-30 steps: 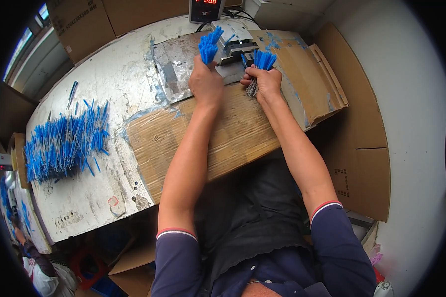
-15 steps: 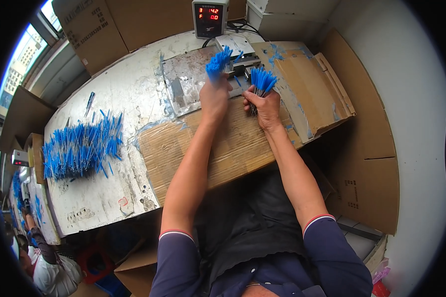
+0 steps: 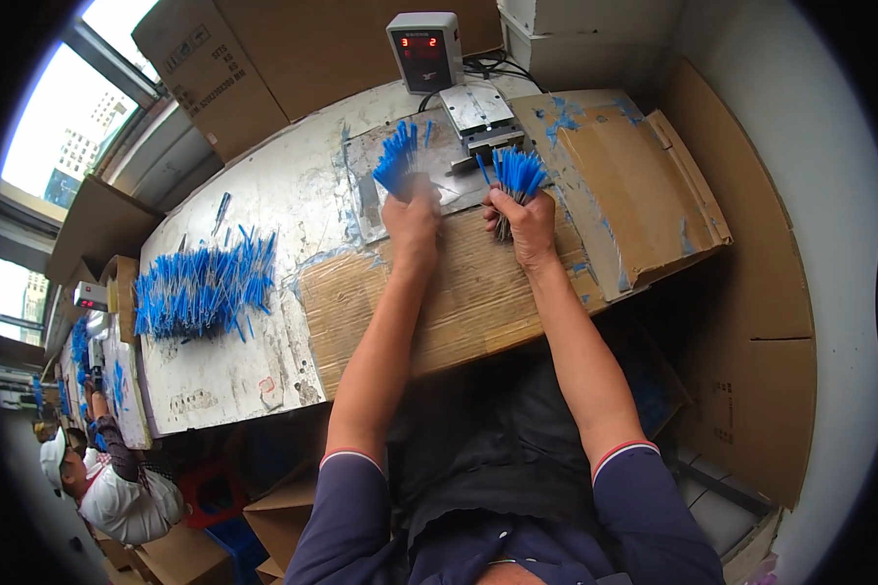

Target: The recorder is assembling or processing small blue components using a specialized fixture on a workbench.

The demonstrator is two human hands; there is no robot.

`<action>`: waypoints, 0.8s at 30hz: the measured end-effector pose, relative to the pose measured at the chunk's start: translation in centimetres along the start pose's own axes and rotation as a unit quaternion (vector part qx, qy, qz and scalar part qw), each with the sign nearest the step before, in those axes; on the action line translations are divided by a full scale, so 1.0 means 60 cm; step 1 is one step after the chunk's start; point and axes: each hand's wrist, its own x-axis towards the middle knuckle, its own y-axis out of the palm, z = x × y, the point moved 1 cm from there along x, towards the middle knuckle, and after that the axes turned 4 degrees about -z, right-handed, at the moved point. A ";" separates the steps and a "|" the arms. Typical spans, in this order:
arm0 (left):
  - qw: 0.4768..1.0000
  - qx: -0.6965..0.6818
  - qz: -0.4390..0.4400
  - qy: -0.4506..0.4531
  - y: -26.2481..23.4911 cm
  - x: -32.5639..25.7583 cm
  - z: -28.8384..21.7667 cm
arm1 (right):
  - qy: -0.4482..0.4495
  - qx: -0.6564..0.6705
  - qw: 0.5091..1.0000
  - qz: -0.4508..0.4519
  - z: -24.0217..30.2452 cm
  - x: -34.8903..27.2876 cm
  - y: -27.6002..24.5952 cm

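Note:
My left hand (image 3: 412, 222), slightly blurred by motion, is closed round a bundle of thin wires with blue sleeved ends (image 3: 396, 164). The blue ends point up and away from me. My right hand (image 3: 527, 222) grips a second bundle of blue-ended wires (image 3: 519, 174), its thumb across the pale wire stems, which stick out below the fist. One blue end stands apart at this bundle's left side. Just beyond both hands sits a small metal bench machine (image 3: 478, 112) with a dark front block; the right bundle is nearest to it.
A box with a red digital display (image 3: 425, 57) stands behind the machine. A large pile of blue-ended wires (image 3: 205, 288) lies on the left, with a pen (image 3: 222, 210) beyond it. Flattened cardboard (image 3: 410, 312) covers the near edge; a cardboard box (image 3: 644, 195) is right. Another person (image 3: 127, 487) works far left.
My left hand has drawn back leftward from the machine with its bundle. My right hand keeps its hold in nearly the same place. The display's digits differ, and the whole view has shifted.

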 end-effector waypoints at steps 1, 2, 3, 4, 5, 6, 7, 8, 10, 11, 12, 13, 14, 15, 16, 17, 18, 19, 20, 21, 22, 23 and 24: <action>1.000 -0.005 -0.005 0.015 -0.016 0.005 -0.002 | -0.002 -0.006 1.000 -0.002 -0.001 0.001 0.005; 0.999 -0.005 -0.022 0.023 -0.032 0.002 -0.013 | 0.005 -0.004 1.000 0.016 -0.003 0.000 0.013; 0.998 -0.022 -0.059 0.004 -0.052 -0.006 -0.023 | -0.001 -0.010 1.000 0.011 -0.011 -0.003 0.020; 0.994 -0.041 -0.100 -0.013 -0.076 -0.017 -0.032 | -0.004 -0.015 1.000 0.010 -0.019 -0.007 0.030; 0.992 -0.057 -0.108 0.018 -0.103 -0.028 -0.037 | -0.013 -0.015 1.000 0.008 -0.022 -0.012 0.037; 0.990 -0.070 -0.121 0.018 -0.118 -0.054 -0.046 | -0.017 -0.014 1.000 0.010 -0.024 -0.011 0.036; 0.989 -0.052 -0.138 0.017 -0.131 -0.084 -0.055 | -0.021 -0.014 1.000 0.004 -0.022 -0.010 0.030; 0.988 -0.065 -0.136 0.011 -0.144 -0.116 -0.061 | -0.022 -0.015 1.000 -0.005 -0.016 -0.009 0.021; 0.985 -0.080 -0.149 0.017 -0.189 -0.182 -0.068 | -0.032 -0.031 0.999 0.006 -0.013 0.004 -0.003; 0.980 -0.078 -0.178 0.032 -0.229 -0.221 -0.075 | -0.034 -0.038 0.999 0.010 -0.014 0.005 -0.006; 0.976 -0.079 -0.199 0.044 -0.260 -0.257 -0.080 | -0.035 -0.045 0.998 0.020 -0.015 0.006 -0.007; 0.965 -0.078 -0.246 0.052 -0.294 -0.296 -0.093 | -0.017 -0.041 0.999 0.026 -0.015 0.004 -0.007; 0.953 -0.078 -0.286 0.057 -0.331 -0.336 -0.113 | -0.025 -0.048 0.998 0.033 -0.018 0.005 -0.008; 0.942 -0.044 -0.327 0.067 -0.381 -0.373 -0.123 | -0.024 -0.055 0.997 0.042 -0.024 0.003 -0.002; 0.932 -0.034 -0.350 0.088 -0.436 -0.410 -0.127 | -0.025 -0.064 0.997 0.046 -0.027 0.000 0.001; 0.905 -0.026 -0.411 0.106 -0.473 -0.442 -0.144 | -0.022 -0.065 0.996 0.054 -0.032 -0.003 0.002; 0.883 0.003 -0.452 0.124 -0.524 -0.472 -0.149 | -0.025 -0.070 0.996 0.054 -0.034 -0.007 0.006; 0.859 0.030 -0.493 0.132 -0.568 -0.491 -0.153 | -0.032 -0.078 0.995 0.051 -0.031 -0.007 0.005; 0.841 0.040 -0.516 0.157 -0.614 -0.503 -0.155 | -0.034 -0.081 0.995 0.054 -0.028 -0.007 0.002; 0.817 0.037 -0.552 0.162 -0.660 -0.509 -0.156 | -0.033 -0.080 0.995 0.047 -0.026 -0.005 -0.003; 0.802 0.045 -0.569 0.176 -0.718 -0.511 -0.156 | -0.032 -0.080 0.995 0.041 -0.022 -0.003 -0.006; 0.778 0.072 -0.602 0.165 -0.784 -0.512 -0.159 | -0.041 -0.090 0.994 0.039 -0.020 -0.001 -0.007; 0.762 0.089 -0.621 0.159 -0.831 -0.499 -0.164 | -0.047 -0.097 0.993 0.040 -0.015 0.003 -0.014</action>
